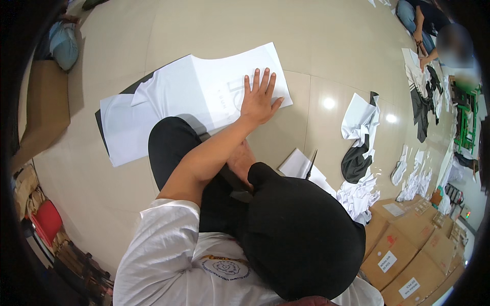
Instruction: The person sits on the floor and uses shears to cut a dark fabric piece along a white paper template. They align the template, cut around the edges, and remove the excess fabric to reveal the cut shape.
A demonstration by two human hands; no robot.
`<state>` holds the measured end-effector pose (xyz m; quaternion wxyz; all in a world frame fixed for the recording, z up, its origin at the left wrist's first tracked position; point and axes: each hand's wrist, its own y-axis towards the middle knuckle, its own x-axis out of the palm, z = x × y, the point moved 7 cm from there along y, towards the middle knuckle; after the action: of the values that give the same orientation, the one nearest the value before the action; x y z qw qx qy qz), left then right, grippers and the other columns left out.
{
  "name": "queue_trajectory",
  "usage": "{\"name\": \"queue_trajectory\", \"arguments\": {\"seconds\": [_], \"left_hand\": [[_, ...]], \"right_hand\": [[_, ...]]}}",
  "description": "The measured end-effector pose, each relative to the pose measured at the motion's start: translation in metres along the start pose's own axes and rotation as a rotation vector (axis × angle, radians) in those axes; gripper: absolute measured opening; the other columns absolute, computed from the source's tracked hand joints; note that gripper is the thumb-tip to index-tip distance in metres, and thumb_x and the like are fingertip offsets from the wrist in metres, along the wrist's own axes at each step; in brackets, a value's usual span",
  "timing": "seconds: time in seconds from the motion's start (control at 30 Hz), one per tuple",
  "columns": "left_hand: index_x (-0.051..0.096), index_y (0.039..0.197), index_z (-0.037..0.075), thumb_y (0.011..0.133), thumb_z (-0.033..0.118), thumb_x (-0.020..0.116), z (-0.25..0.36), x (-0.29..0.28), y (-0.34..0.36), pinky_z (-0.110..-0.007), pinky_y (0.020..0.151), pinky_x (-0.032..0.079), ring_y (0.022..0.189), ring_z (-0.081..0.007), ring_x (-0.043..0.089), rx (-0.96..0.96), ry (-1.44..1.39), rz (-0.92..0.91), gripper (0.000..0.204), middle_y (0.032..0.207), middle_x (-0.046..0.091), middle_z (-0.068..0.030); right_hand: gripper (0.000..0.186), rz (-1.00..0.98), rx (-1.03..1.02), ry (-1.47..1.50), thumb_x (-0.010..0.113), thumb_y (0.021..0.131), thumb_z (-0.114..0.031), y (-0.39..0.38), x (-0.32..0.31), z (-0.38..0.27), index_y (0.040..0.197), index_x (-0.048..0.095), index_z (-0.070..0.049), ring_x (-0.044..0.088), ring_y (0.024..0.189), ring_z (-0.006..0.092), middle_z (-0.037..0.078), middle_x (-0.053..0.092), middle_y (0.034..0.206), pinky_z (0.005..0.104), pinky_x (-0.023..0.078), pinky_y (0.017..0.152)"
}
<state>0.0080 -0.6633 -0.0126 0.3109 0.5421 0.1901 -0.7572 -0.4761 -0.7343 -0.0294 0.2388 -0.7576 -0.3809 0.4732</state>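
My left hand (259, 100) lies palm down with spread fingers on the right end of a white sheet (210, 68), over a faint grey printed design. A loose, wrinkled white fabric piece (133, 130) covers the left part, and a dark layer (138, 81) shows along the upper edge. My bent black-clad legs (301, 232) frame a bare patch of skin, apparently a foot (240, 163), partly behind my forearm. I cannot see my right hand. To the right, dark scissors (311, 166), partly hidden by my knee, lie on a folded white piece (293, 162).
Right: white and dark cloth (357, 160), white scraps (352, 196), cardboard boxes (423, 260). Upper right: another person (423, 20) reaches to a fabric pile (421, 102), near a green rack (465, 127). Left: a cardboard box (48, 102), blue bag (64, 48), red object (47, 219).
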Motion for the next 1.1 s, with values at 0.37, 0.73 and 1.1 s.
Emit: {"name": "queue_trajectory", "arguments": {"seconds": [0.37, 0.73, 1.1], "left_hand": [[0.031, 0.169, 0.004, 0.112, 0.055, 0.037, -0.06, -0.019, 0.041, -0.07, 0.129, 0.009, 0.164, -0.05, 0.013, -0.195, 0.04, 0.145, 0.077, 0.178, 0.023, -0.0192], [0.032, 0.17, 0.012, 0.111, 0.055, 0.043, -0.077, -0.017, 0.03, -0.072, 0.127, 0.014, 0.162, -0.0502, 0.019, -0.189, 0.054, 0.195, 0.074, 0.176, 0.029, -0.0172], [0.03, 0.171, 0.014, 0.111, 0.056, 0.041, -0.078, -0.015, 0.03, -0.069, 0.129, 0.016, 0.163, -0.0462, 0.02, -0.213, 0.11, 0.163, 0.074, 0.177, 0.027, -0.0144]], "right_hand": [[0.034, -0.13, -0.095, 0.32, 0.079, 0.1, -0.035, 0.036, 0.005, -0.154, 0.093, 0.071, -0.002, 0.055, 0.06, 0.01, 0.001, 0.064, 0.068, 0.0275, 0.04, 0.059], [0.042, -0.336, -0.131, 0.298, 0.083, 0.096, -0.043, 0.086, 0.016, -0.192, 0.085, 0.068, -0.006, 0.056, 0.052, 0.0111, 0.001, 0.06, 0.062, 0.027, 0.041, 0.05], [0.044, -0.352, -0.132, 0.358, 0.082, 0.096, -0.045, 0.102, 0.022, -0.21, 0.082, 0.067, -0.006, 0.054, 0.052, 0.0119, 0.001, 0.059, 0.064, 0.0279, 0.04, 0.05]]}}
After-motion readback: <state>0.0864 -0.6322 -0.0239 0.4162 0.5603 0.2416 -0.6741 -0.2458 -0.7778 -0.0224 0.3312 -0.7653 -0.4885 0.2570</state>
